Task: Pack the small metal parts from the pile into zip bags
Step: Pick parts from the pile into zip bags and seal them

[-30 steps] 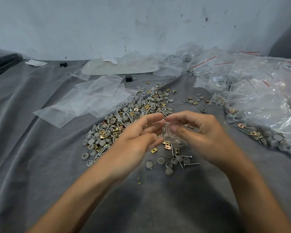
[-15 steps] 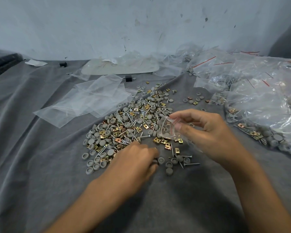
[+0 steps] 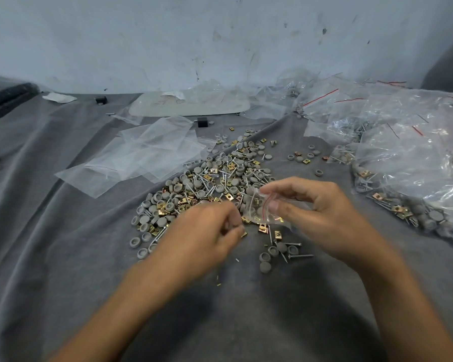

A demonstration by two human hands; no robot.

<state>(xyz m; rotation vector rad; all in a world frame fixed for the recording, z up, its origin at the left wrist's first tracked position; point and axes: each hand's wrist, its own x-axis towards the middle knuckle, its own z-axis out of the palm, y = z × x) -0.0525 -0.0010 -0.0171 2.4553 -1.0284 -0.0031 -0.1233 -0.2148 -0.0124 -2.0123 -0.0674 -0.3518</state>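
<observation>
The pile of parts (image 3: pixel 207 184) lies mid-cloth (image 3: pixel 50 257), with empty bags (image 3: pixel 141 155) behind it to the left and filled bags (image 3: pixel 403 158) at the right (reaching back toward the wall (image 3: pixel 220 35)). At the pile's near edge, the left hand (image 3: pixel 207 236) sits beside the right hand (image 3: pixel 311 212), which holds a zip bag (image 3: pixel 262 207) between them.

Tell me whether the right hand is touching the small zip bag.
Touching. The head view shows the right hand pinching the small zip bag between thumb and fingers.

Surface: wrinkled grey cloth (image 3: pixel 63 257)
Middle: pile of parts (image 3: pixel 207 184) (caps, screws, brass clips)
Left: empty bags (image 3: pixel 147 152)
Right: filled bags (image 3: pixel 403 163)
</observation>
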